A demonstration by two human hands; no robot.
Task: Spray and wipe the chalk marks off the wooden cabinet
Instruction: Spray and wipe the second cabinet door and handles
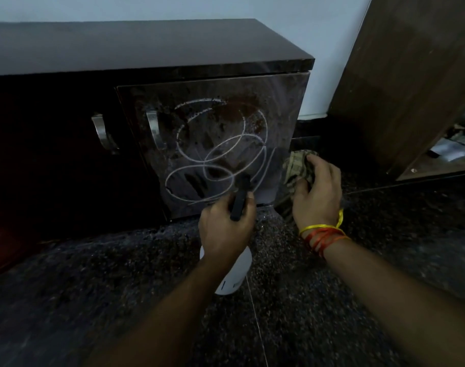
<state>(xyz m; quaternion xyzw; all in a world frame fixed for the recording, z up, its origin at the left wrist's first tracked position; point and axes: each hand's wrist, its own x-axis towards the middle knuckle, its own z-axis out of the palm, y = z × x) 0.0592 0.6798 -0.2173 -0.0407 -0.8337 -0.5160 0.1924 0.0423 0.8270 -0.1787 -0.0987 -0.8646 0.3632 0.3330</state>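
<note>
A low dark wooden cabinet (146, 46) stands against the wall. Its right door carries looping white chalk marks (220, 152), and the surface around them looks wet and speckled with spray. My left hand (226, 229) grips a white spray bottle (234, 274) by its black trigger head, the nozzle pointing at the lower part of the door. My right hand (318, 189) holds a crumpled greenish cloth (297, 168) just beside the door's lower right corner, near the floor. Coloured threads circle my right wrist.
Two curved metal handles (154, 131) sit on the cabinet doors. A brown wooden panel (411, 75) leans at the right with clutter beneath it. The floor (120, 287) is dark speckled stone tile.
</note>
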